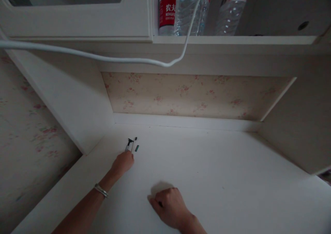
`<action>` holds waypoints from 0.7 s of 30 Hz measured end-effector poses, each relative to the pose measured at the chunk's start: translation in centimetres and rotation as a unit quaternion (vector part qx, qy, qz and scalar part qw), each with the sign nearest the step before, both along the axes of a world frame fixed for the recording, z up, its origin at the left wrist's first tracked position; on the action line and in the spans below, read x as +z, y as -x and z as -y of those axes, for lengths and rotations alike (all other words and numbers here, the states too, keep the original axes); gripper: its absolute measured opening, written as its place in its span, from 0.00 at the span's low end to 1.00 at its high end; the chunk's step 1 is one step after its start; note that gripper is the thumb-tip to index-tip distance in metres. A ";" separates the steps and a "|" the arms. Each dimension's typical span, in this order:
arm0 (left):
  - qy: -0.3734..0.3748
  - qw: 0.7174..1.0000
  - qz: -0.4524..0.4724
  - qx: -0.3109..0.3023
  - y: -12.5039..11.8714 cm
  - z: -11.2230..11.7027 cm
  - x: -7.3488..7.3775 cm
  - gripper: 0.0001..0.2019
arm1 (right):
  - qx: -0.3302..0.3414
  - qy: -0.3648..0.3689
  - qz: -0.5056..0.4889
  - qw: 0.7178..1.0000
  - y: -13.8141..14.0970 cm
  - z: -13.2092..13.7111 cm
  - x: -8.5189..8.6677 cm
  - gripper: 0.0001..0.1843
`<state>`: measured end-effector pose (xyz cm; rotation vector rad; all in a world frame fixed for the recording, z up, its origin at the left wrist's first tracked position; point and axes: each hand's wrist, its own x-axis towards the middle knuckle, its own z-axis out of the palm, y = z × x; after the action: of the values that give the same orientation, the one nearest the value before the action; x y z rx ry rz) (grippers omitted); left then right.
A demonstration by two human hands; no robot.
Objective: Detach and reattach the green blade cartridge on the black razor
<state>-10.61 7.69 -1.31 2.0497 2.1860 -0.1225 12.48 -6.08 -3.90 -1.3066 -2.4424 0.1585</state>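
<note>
My left hand [125, 161] reaches to the left rear of the white desktop [207, 165], a metal bangle [101, 190] on its wrist. Its fingers are closed at the lower end of a razor [129, 142], whose dark head points away from me. Alongside the razor lies a thin white stick with a dark tip [136, 138], perhaps a toothbrush; its lower end reaches the hand. A small dark green piece [137, 148] rests just right of these. My right hand [170, 206] is curled on the desktop nearer to me. A dark spot shows between its thumb and fingers, too small to make out.
A white cable [116, 59] hangs across the front of the overhead cabinet [77, 23]. Plastic water bottles [191, 13] stand on the open shelf above. Side panels [292, 123] bound the desktop, with floral wallpaper [170, 94] behind it.
</note>
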 end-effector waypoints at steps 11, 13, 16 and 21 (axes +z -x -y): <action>-0.017 1.000 -0.001 0.012 -0.3 0.9 0.0 0.20 | -0.010 0.011 0.006 1.000 -0.1 0.2 0.3 0.25; -0.024 1.000 -0.006 0.011 -0.3 1.0 0.2 0.21 | -0.007 0.010 0.007 1.000 -0.1 0.2 0.3 0.25; -0.038 0.999 -0.014 0.006 -0.3 1.3 0.7 0.21 | -0.006 0.009 0.008 1.000 0.0 0.2 0.4 0.24; -0.065 0.997 -0.030 0.007 0.2 1.2 2.2 0.22 | -0.004 0.010 0.004 1.000 0.0 0.2 0.4 0.24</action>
<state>-10.82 6.44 0.84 2.1242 2.3008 -0.0422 12.43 -6.31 -3.48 -1.3276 -2.4476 0.1763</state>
